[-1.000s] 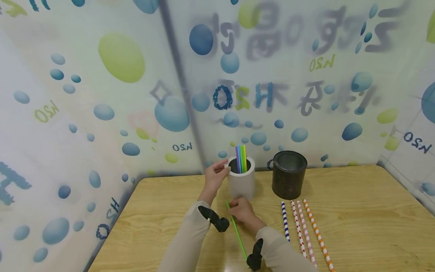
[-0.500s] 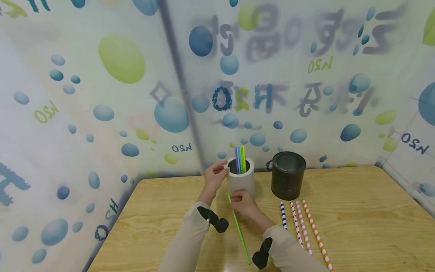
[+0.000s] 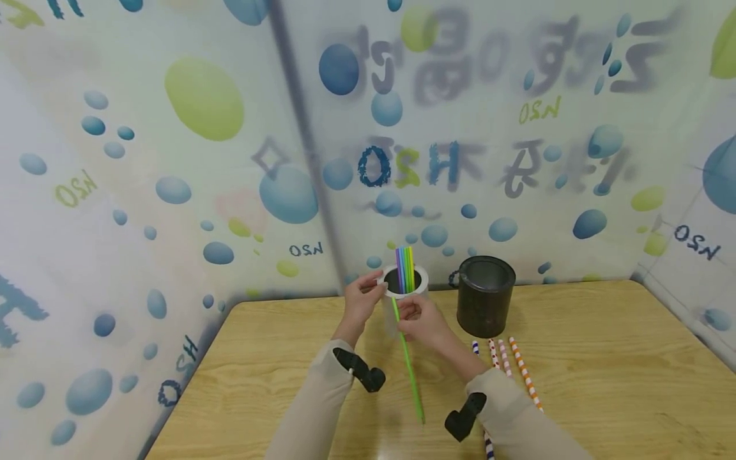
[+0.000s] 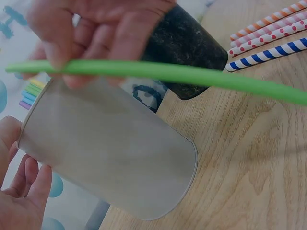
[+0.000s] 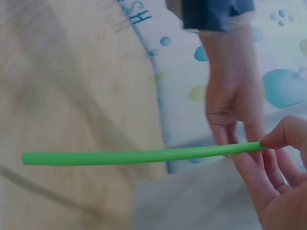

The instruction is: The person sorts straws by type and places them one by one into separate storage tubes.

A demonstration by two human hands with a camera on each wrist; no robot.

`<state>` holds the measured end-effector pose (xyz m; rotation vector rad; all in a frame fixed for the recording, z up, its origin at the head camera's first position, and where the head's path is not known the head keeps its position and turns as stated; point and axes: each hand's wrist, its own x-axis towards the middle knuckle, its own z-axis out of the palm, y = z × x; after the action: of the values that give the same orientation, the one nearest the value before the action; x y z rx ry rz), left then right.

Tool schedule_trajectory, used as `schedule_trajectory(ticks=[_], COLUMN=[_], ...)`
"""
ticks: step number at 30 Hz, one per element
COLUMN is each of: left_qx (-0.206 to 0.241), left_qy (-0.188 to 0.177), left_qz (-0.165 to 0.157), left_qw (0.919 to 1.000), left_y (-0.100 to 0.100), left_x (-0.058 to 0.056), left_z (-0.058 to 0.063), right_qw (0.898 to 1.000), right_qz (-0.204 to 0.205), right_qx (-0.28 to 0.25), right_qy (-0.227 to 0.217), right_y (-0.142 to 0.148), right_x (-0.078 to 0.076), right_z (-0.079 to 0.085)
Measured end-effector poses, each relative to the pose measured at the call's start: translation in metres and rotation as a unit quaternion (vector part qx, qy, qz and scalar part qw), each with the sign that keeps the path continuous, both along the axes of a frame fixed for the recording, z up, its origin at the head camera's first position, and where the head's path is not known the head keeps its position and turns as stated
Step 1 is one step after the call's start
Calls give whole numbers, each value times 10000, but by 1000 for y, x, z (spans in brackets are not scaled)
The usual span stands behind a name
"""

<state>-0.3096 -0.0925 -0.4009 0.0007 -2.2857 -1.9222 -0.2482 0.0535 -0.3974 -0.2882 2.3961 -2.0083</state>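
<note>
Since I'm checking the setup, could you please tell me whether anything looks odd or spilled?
Nothing looks spilled or toppled: the white container and black container both stand upright. Only the H2O lettering on the backdrop looks odd: it reads backwards, as if mirrored.

Straw bundle (image 3: 405,268) partly hidden in white cup (image 4: 112,143), blue-striped straw (image 3: 489,447) behind right sleeve (image 3: 517,415).
</note>
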Motion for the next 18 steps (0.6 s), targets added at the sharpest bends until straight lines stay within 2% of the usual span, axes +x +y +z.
schedule_trajectory(ticks=[3, 10, 18], left_qx=[-17, -2, 40], left_qy=[-18, -156, -100], left_qz=[6, -78, -124], left_qw=[10000, 9998, 9999], left_y=[-1, 0, -1], left_x=[0, 1, 1], left_z=[0, 3, 3], right_qw=[9991, 9987, 9945], right_qz=[143, 81, -3], right_qx=[141, 333, 545], right_qy=[379, 390, 897], right_y=[6, 19, 32], right_x=[-7, -25, -42], right_z=[12, 44, 78])
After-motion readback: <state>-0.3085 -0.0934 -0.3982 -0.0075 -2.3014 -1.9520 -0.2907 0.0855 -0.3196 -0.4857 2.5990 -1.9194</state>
